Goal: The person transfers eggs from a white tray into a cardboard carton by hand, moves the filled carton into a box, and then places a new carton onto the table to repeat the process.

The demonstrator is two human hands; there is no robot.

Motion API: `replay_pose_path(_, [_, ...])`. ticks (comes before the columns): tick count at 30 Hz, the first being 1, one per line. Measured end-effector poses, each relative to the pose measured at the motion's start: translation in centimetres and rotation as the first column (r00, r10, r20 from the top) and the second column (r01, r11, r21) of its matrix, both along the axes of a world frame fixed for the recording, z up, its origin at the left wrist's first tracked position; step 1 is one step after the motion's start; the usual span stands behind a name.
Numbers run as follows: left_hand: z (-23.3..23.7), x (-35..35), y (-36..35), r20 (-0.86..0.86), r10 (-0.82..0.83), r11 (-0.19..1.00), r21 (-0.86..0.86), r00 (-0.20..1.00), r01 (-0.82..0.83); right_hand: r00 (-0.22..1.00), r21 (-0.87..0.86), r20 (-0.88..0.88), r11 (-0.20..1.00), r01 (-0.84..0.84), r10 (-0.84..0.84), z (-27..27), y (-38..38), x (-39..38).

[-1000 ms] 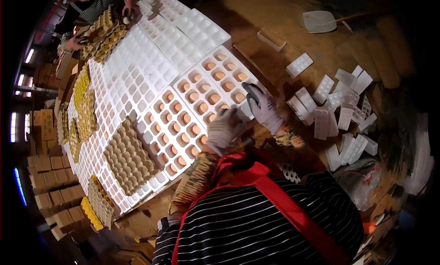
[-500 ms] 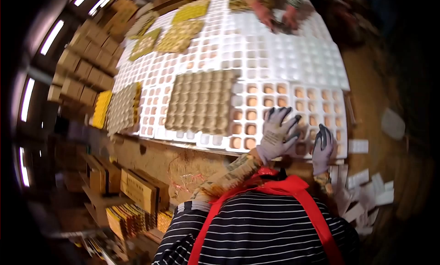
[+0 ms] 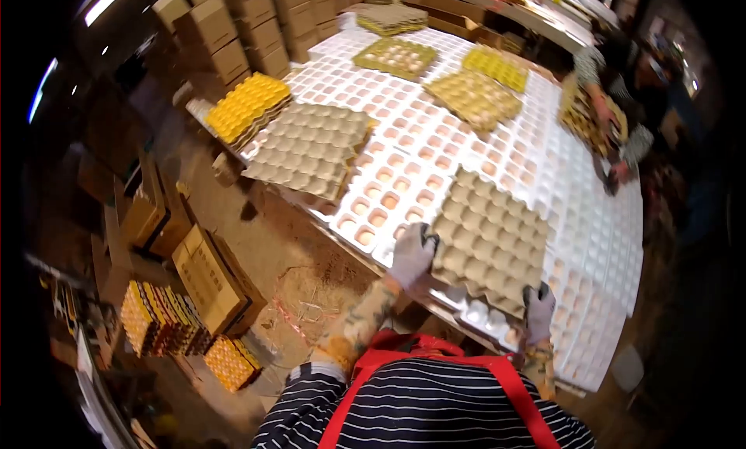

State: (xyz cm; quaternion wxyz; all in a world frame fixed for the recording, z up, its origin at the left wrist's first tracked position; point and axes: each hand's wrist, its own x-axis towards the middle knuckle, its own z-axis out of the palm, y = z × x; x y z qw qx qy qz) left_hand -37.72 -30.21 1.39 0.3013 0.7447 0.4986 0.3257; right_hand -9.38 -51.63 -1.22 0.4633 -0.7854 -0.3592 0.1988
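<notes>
A grey-brown cardboard egg tray [image 3: 489, 239] lies tilted over the white foam egg trays [image 3: 400, 173] at the table's near side. At its left edge my left hand [image 3: 414, 255], in a grey glove with dark fingertips, closes on the rim. My right hand [image 3: 538, 311], gloved the same way, grips the near right corner; some of its fingers are hidden. Pinkish-brown eggs show in many white cells. Under the tray's near edge, several white rounded shapes [image 3: 486, 317] stick out.
Left on the table are another grey egg tray stack [image 3: 311, 146] and yellow egg trays [image 3: 249, 107]. Farther back sit pulp trays with eggs [image 3: 474, 99]. A co-worker's hands [image 3: 614, 146] are at the far right. Cardboard boxes [image 3: 206, 274] stand on the floor.
Both my hands have left the white trays at the right and now hold the grey-brown egg tray's edges. My view has swung left. The co-worker's hands remain at the table's far side.
</notes>
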Motion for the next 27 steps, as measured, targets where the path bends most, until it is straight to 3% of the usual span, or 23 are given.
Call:
replay_pose_path(2, [0.7, -3.6, -0.9, 0.241, 0.067, 0.998, -0.004, 0.968, -0.068, 0.987, 0.054, -0.133, 0.994, 0.099, -0.092, 2.4, 2.3, -1.6])
replay_pose_path(4, [1.5, -7.5, -0.5, 0.497, 0.187, 0.982, -0.087, 0.848, -0.165, 0.977, 0.281, -0.205, 0.960, 0.003, 0.057, 7.3, 9.2, -6.4])
replay_pose_path(5, [0.8, -9.6, 0.1, 0.614, 0.264, 0.960, -0.244, 0.744, -0.139, 0.976, 0.327, -0.204, 0.945, -0.010, 0.081, 7.6, 13.3, -7.5])
replay_pose_path(6, [1.5, -11.7, 0.6, 0.681, 0.342, 0.928, -0.354, 0.648, -0.118, 0.975, 0.314, -0.136, 0.941, -0.128, 0.178, 9.0, 17.5, -8.6])
replay_pose_path(8, [1.7, -15.1, 2.0, 0.744, 0.410, 0.911, -0.359, 0.528, -0.202, 0.913, 0.354, -0.038, 0.860, -0.368, 0.406, 9.5, 27.2, -10.1])
replay_pose_path(9, [0.3, -16.8, 2.9, 0.693, 0.442, 0.897, -0.335, 0.569, -0.289, 0.862, 0.305, -0.071, 0.834, -0.460, 0.502, 11.0, 31.6, -11.7])
replay_pose_path(11, [0.6, -19.4, 4.3, 0.624, 0.479, 0.873, -0.270, 0.617, -0.405, 0.736, 0.414, -0.167, 0.724, -0.551, 0.656, 13.0, 39.6, -16.0])
replay_pose_path(14, [2.6, -22.1, 6.6, 0.393, 0.465, 0.876, -0.077, 0.793, -0.476, 0.670, 0.343, 0.107, 0.606, -0.718, 0.734, 12.4, 51.6, -19.2])
replay_pose_path(15, [2.4, -23.3, 7.4, 0.182, 0.427, 0.896, 0.049, 0.886, -0.442, 0.751, 0.335, 0.419, 0.682, -0.650, 0.510, 10.5, 55.3, -20.0])
replay_pose_path(16, [0.3, -24.4, 8.3, 0.103, 0.457, 0.876, 0.119, 0.884, -0.467, 0.760, 0.178, 0.439, 0.782, -0.597, 0.480, 12.3, 55.8, -21.8])
replay_pose_path(18, [-1.0, -27.7, 10.2, 0.457, 0.506, 0.861, -0.227, 0.732, -0.454, 0.802, 0.081, 0.458, 0.881, -0.467, 0.383, 9.2, 58.1, -23.7])
replay_pose_path(20, [-2.5, -31.3, 12.2, 0.711, 0.541, 0.821, -0.334, 0.449, -0.462, 0.823, -0.030, 0.381, 0.896, -0.443, 0.420, 8.5, 54.7, -27.2])
replay_pose_path(21, [-2.7, -32.9, 13.3, 0.706, 0.541, 0.825, -0.338, 0.457, -0.453, 0.833, -0.031, 0.370, 0.902, -0.430, 0.410, 7.2, 52.8, -28.5])
replay_pose_path(22, [-2.8, -34.3, 14.7, 0.715, 0.586, 0.794, -0.414, 0.380, -0.445, 0.840, -0.027, 0.364, 0.906, -0.422, 0.402, 5.8, 51.4, -29.4])
replay_pose_path(23, [-2.8, -35.1, 16.1, 0.715, 0.631, 0.758, -0.488, 0.301, -0.432, 0.863, -0.036, 0.279, 0.903, -0.428, 0.421, 4.4, 50.2, -30.1])
replay_pose_path(24, [-2.5, -35.4, 17.9, 0.707, 0.638, 0.755, -0.496, 0.305, -0.429, 0.880, -0.053, 0.187, 0.899, -0.434, 0.436, 2.7, 49.3, -30.6])
replay_pose_path(26, [-0.8, -35.6, 21.9, 0.713, 0.683, 0.721, -0.622, 0.160, -0.305, 0.866, 0.175, 0.035, 0.850, -0.497, 0.499, -1.0, 48.7, -31.6])
replay_pose_path(27, [0.1, -35.5, 23.6, 0.704, 0.701, 0.705, -0.660, 0.114, -0.259, 0.846, 0.287, -0.099, 0.829, -0.480, 0.525, 0.6, 48.1, -32.3])
